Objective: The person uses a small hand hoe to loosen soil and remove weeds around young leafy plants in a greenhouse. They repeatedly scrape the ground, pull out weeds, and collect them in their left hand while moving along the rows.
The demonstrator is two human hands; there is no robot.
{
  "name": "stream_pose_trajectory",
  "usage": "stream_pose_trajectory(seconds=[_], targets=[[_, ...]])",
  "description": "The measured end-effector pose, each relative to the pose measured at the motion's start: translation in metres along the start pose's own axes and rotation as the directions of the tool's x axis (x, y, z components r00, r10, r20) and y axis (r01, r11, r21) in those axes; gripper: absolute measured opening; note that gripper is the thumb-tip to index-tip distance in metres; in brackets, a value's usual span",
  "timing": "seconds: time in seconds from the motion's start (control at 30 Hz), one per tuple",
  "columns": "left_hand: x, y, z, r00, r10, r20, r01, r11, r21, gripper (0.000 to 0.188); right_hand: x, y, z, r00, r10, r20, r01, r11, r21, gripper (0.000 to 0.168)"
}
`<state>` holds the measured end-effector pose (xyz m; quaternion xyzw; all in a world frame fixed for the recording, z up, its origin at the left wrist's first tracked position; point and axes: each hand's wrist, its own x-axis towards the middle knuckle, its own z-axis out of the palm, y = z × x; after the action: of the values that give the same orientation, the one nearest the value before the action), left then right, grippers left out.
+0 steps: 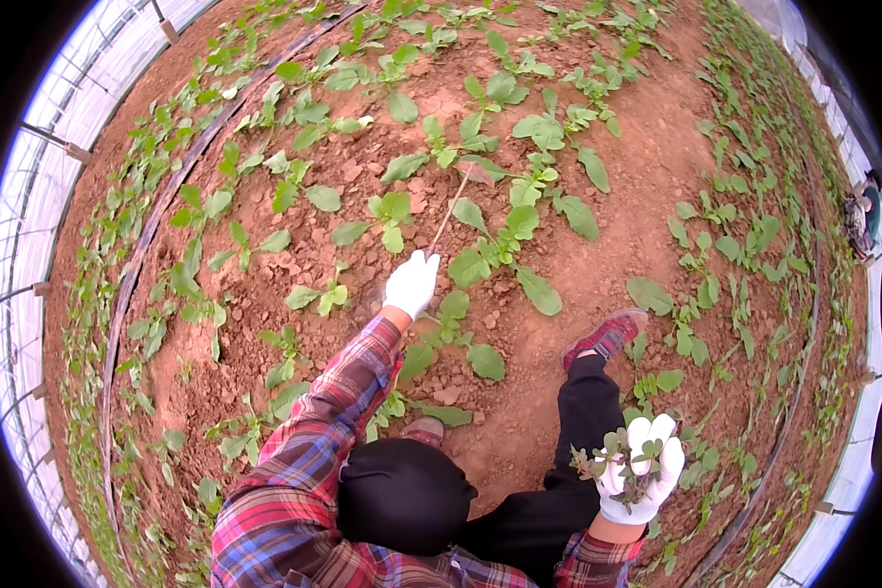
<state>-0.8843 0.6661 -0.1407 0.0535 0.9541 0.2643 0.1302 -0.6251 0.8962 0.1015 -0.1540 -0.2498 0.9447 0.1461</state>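
Observation:
My left hand [413, 284], in a white work glove, grips a thin rusty-brown rod-like hand tool [449, 214]. The tool reaches forward over the soil, and its far end, which looks like a small flat blade, lies among the leaves of a young leafy green plant [441, 151]. More seedlings [496, 253] grow just to the right of the rod. Out to the right, beside my knee, my right hand [658, 470] is gloved too. Its fingers curl around a bunch of small pulled weeds [621, 461], with stems and leaves sticking out between them.
Reddish soil [625, 213] forms a path between planted beds, where my shoe [604, 334] stands. Black drip hoses [143, 242] run along the beds. Greenhouse film walls [26, 213] curve up at both sides. Another person [863, 213] is low down at the far right.

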Motion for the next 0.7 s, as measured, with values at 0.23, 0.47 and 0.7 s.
stream_pose_trajectory(seconds=[0.23, 0.47, 0.7], targets=[[0.024, -0.025, 0.014, 1.000, -0.023, -0.013, 0.021, 0.993, -0.115, 0.042, 0.000, 0.008, 0.022, 0.956, -0.010, -0.294, 0.054, 0.988, 0.144, 0.018], [-0.061, 0.004, -0.054, 0.891, -0.169, 0.421, 0.427, 0.626, -0.652, 0.032, 0.003, -0.009, 0.006, 0.979, 0.137, -0.150, -0.160, 0.974, -0.157, 0.006], [-0.165, -0.037, -0.109, 0.866, -0.120, 0.486, 0.426, 0.688, -0.588, 0.034, -0.024, 0.017, 0.098, 0.649, 0.270, 0.712, 0.761, -0.267, -0.592, 0.018]])
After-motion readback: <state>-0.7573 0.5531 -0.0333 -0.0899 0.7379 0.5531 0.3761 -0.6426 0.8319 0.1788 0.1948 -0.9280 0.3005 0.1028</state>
